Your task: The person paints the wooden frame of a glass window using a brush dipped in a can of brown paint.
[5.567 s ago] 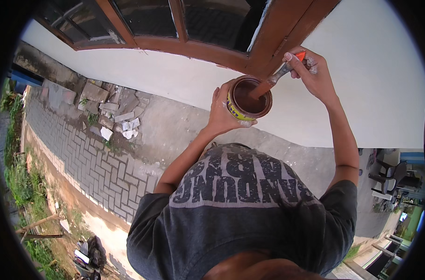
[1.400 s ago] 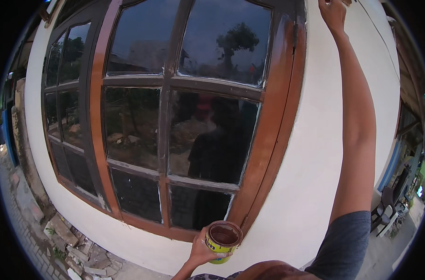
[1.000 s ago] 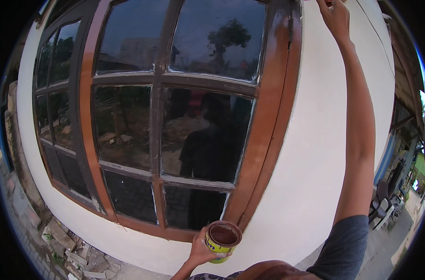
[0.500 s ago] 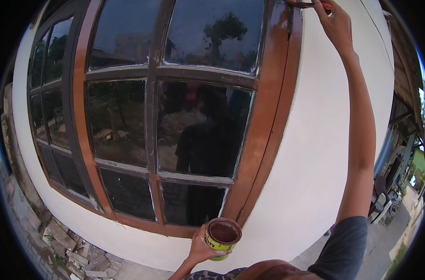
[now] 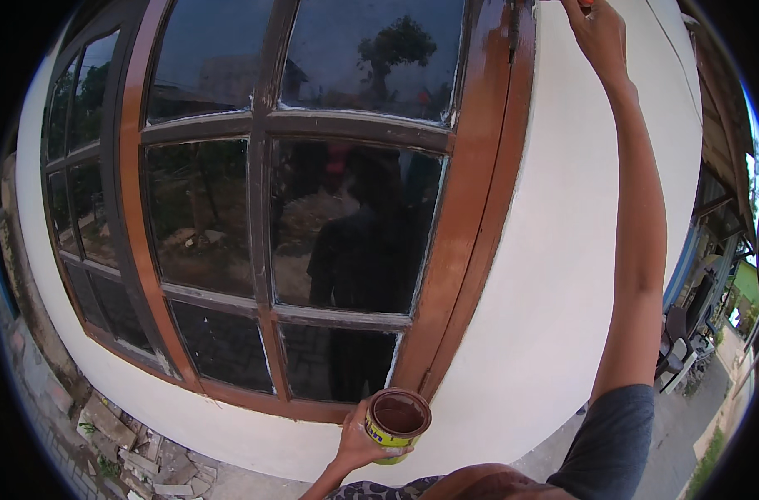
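Note:
At the lower middle, my left hand (image 5: 356,443) is wrapped around a small paint can (image 5: 386,438) with a yellow-green label. The can is open at the top, and brown paint coats its rim and inside. My right arm stretches up along the white wall. At the top edge, my right hand (image 5: 600,40) is closed on a paintbrush; only a bit of its orange-red handle (image 5: 586,10) shows clearly, and the bristles are out of view. Just left of that hand stands the brown window frame (image 5: 456,225), glossy near its top.
Dark glass panes (image 5: 354,233) divided by grey-brown bars fill the window. A second window (image 5: 87,200) is at the left. White wall (image 5: 554,250) surrounds them. Broken slabs (image 5: 112,421) lie on the ground at lower left. A dark chair (image 5: 675,342) stands at the right.
My right hand has risen slightly, taking most of the brush past the top edge. The window sits a little farther left in view. My left hand and the can stay in place.

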Available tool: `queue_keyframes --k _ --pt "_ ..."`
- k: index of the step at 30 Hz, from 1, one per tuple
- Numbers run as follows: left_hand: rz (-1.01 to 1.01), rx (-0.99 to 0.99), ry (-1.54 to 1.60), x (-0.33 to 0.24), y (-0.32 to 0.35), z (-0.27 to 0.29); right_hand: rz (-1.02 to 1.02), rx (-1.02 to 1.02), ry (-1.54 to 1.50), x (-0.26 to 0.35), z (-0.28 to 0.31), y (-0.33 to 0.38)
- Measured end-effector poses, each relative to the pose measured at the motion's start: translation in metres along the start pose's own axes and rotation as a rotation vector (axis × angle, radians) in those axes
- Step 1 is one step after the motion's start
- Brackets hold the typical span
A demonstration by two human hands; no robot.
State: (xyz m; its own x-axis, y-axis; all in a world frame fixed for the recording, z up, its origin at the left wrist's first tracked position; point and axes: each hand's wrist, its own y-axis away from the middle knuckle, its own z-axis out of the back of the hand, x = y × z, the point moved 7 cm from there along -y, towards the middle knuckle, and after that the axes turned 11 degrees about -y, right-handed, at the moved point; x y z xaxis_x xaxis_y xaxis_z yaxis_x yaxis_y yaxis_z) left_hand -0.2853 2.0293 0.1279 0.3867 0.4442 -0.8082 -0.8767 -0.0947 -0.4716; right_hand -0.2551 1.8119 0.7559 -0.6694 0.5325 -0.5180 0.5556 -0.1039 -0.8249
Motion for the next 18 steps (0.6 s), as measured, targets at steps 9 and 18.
queue_keyframes --k 9,18 --pt "0.006 0.012 0.006 -0.001 -0.002 -0.006 -0.040 -0.047 0.067 -0.010 0.020 -0.036" --pt "0.029 0.012 -0.014 0.006 0.004 -0.003 -0.069 0.113 0.023 0.030 0.023 0.029"
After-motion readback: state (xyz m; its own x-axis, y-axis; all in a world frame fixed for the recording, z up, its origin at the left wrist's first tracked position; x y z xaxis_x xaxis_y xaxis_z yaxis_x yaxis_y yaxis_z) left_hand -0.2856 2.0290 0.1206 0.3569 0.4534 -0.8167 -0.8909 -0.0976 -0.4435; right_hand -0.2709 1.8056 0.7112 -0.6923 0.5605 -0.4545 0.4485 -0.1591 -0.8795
